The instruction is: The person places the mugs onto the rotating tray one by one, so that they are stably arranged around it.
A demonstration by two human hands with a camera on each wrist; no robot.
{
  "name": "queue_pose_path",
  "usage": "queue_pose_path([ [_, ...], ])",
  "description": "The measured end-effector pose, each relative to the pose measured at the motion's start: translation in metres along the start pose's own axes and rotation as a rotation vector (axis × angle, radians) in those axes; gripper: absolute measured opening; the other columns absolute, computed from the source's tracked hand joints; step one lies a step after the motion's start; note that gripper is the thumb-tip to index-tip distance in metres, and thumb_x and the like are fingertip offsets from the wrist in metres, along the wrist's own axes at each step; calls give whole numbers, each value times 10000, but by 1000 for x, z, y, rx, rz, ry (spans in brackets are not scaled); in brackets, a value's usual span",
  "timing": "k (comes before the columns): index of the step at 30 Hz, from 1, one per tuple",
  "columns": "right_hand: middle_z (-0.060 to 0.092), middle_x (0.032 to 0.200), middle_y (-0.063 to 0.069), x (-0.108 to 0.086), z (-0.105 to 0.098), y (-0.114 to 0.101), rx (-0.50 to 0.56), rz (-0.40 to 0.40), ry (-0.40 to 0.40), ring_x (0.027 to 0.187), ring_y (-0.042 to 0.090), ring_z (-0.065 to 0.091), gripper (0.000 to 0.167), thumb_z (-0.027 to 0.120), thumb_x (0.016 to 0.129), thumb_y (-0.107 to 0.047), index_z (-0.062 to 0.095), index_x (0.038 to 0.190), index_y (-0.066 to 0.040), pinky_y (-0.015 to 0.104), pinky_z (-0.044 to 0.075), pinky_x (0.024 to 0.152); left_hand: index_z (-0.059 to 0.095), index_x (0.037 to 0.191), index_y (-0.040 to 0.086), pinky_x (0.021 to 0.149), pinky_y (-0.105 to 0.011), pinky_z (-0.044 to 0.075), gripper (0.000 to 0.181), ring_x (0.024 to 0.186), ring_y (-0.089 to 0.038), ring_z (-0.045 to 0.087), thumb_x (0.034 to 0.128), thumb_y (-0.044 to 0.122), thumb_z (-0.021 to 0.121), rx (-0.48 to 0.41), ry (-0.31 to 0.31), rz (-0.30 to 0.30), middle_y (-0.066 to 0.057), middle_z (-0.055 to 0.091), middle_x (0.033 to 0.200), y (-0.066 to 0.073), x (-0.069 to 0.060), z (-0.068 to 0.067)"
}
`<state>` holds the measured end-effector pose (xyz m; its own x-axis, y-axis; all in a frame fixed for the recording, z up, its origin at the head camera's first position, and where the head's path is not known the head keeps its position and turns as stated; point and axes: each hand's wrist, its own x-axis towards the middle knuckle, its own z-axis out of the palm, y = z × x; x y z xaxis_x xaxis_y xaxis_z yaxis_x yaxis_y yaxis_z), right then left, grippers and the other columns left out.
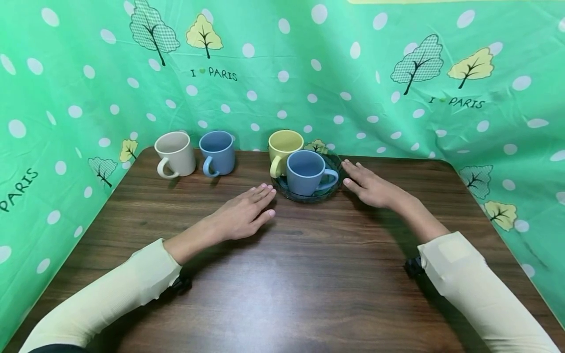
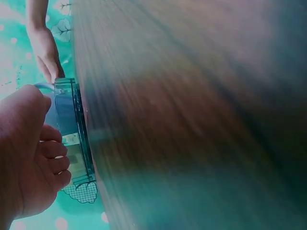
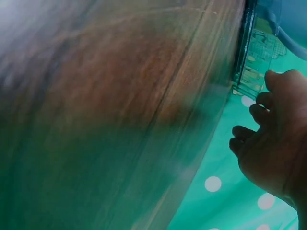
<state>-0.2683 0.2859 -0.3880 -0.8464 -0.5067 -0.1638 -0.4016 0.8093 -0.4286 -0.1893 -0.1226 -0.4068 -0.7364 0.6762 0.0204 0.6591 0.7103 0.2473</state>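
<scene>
Flanking glass dish (image 1: 305,198), 2 hands (image 1: 243,214) (image 1: 372,189)

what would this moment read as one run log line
left hand, right hand: flanking glass dish | in dish: yellow mug, blue mug | outside: white mug, second blue mug

Worktop (image 1: 265,294): wood-grain surface, smooth, semi-gloss; a pale glare spread across its middle. Behind the far edge hung thin printed cloth (image 1: 273,54), softly creased, with a faint sheen. Near the far left corner, the white mug (image 1: 184,154) and first blue mug (image 1: 223,154) looked smooth and satin; ceramic or plastic, could not tell. The yellow mug (image 1: 287,141) and second blue mug (image 1: 303,175), off the far edge's middle, matched that finish. Dish (image 1: 315,198) there: see-through, glossy, glass or clear plastic. Left sleeve (image 1: 116,284) and right sleeve (image 1: 474,294): matt fabric.
</scene>
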Motion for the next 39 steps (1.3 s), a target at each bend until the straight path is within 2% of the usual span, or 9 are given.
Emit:
queue_pose_path([
  [5, -35, 1907, 214, -1, 2, -4, -42, 11, -38, 1747, 542, -97, 775, 339, 1245, -487, 46, 1814, -50, 736, -6, 1420, 354, 1734, -38, 1448, -556, 253, 680, 1743, -405, 283, 1231, 414, 419, 5, 11, -33, -260, 338, 1821, -5, -4, -1],
  [15, -60, 1909, 204, -4, 4, -7, -82, 18, -43, 1760, 505, -98, 784, 320, 1244, -500, 28, 1813, -46, 708, 2, 1432, 368, 1715, -72, 1432, -580, 282, 691, 1727, -429, 312, 1225, 410, 445, -12, 43, -96, -282, 352, 1805, -14, -11, -3],
  [26, -25, 1905, 229, -7, 4, -10, -88, 9, -39, 1756, 527, -63, 773, 357, 1245, -464, 57, 1810, -30, 722, 20, 1426, 466, 1667, -82, 1356, -610, 415, 644, 1629, -475, 480, 1186, 332, 575, -100, 135, -175, -329, 486, 1717, -19, -15, -9],
  [33, -31, 1907, 216, -10, 6, -11, -89, 3, -42, 1758, 522, -54, 751, 345, 1250, -447, 61, 1812, -38, 714, 22, 1430, 580, 1598, -42, 1219, -624, 557, 554, 1448, -471, 658, 1166, 304, 619, -105, 202, -213, -300, 662, 1562, -22, -16, -13],
  [39, -9, 1910, 204, -13, 5, -12, -96, 6, -42, 1764, 509, -32, 748, 346, 1248, -457, 91, 1812, -38, 706, 44, 1433, 607, 1572, -33, 1201, -629, 568, 538, 1432, -463, 663, 1160, 311, 627, -136, 219, -248, -272, 695, 1533, -24, -18, -16],
])
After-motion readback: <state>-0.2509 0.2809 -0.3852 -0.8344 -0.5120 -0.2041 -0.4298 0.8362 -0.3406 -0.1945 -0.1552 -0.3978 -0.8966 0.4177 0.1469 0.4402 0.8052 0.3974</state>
